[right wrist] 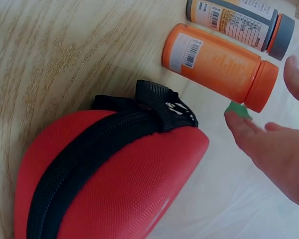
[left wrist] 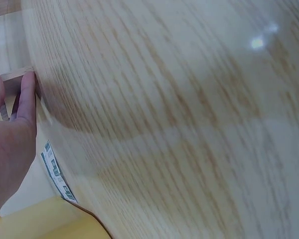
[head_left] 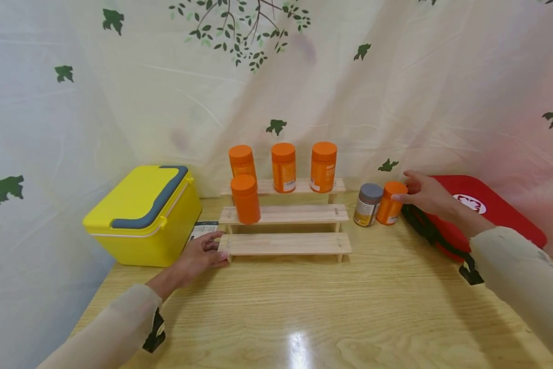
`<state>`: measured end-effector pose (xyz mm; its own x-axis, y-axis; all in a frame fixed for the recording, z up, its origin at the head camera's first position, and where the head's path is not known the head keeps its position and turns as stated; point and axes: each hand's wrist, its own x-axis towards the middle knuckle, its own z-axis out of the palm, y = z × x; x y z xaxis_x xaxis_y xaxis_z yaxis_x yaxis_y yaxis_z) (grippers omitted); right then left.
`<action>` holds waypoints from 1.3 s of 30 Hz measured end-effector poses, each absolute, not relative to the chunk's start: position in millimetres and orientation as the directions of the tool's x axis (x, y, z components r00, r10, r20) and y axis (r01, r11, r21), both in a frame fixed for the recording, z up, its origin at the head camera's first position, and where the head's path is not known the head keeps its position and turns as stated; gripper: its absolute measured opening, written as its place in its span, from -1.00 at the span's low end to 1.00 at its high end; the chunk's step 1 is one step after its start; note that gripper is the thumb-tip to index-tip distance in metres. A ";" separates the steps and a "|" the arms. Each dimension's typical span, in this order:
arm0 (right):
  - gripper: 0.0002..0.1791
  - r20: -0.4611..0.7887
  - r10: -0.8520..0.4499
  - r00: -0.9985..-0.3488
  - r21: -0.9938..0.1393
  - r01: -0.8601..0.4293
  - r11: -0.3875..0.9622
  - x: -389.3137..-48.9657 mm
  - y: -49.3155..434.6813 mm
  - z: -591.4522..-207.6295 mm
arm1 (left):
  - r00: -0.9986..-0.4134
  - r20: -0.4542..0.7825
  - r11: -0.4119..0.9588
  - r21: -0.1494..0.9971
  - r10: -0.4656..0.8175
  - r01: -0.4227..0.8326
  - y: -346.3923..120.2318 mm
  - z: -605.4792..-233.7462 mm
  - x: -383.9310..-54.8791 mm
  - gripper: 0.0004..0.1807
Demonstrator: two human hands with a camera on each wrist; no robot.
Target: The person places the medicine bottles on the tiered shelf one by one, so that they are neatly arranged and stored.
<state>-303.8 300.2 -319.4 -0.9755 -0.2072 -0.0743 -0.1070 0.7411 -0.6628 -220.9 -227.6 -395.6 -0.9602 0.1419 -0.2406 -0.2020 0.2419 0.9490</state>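
Observation:
My right hand [head_left: 426,195] reaches around the lid of an orange bottle [head_left: 389,205] on the table, thumb and fingers spread. In the right wrist view the fingertips stand just apart from the orange lid [right wrist: 261,87]. A grey-lidded bottle [head_left: 367,206] stands close beside it. With thumb and fingers, my left hand [head_left: 200,256] holds the left end of the lowest tier of a three-step wooden rack [head_left: 285,244]. Three orange bottles [head_left: 283,169] stand on the top tier. One more orange bottle [head_left: 246,201] is at the left of the middle tier.
A yellow cooler box [head_left: 140,215] with a blue-grey handle stands left of the rack. To the right lies a red zipped case [head_left: 497,210] with a black strap [head_left: 470,274]. A printed packet [head_left: 204,229] lies between cooler and rack. Behind hangs a leaf-patterned curtain [head_left: 188,102].

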 end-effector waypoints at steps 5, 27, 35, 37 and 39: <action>0.07 -0.112 -0.225 -0.968 -0.660 -0.097 0.745 -307.1 300.8 -321.7 | -0.961 -0.241 0.247 0.948 0.139 -0.202 -227.6 -394.9 -219.8 -0.30; -0.29 -0.025 -0.187 -0.982 -0.672 -0.122 0.730 -305.6 292.0 -337.8 | -0.962 -0.238 0.242 0.949 0.134 -0.201 -227.6 -395.8 -220.5 -0.30; -0.26 0.021 -0.160 -0.987 -0.658 -0.134 0.741 -302.9 294.5 -342.6 | -0.962 -0.236 0.248 0.948 0.136 -0.198 -227.2 -395.2 -220.0 -0.30; -0.27 0.040 -0.161 -0.986 -0.653 -0.148 0.743 -299.8 295.5 -342.1 | -0.962 -0.239 0.247 0.948 0.133 -0.202 -227.1 -395.6 -220.2 -0.30; -0.26 0.060 -0.159 -0.985 -0.649 -0.160 0.744 -295.4 296.8 -341.0 | -0.962 -0.242 0.243 0.948 0.130 -0.205 -226.9 -396.1 -220.3 -0.30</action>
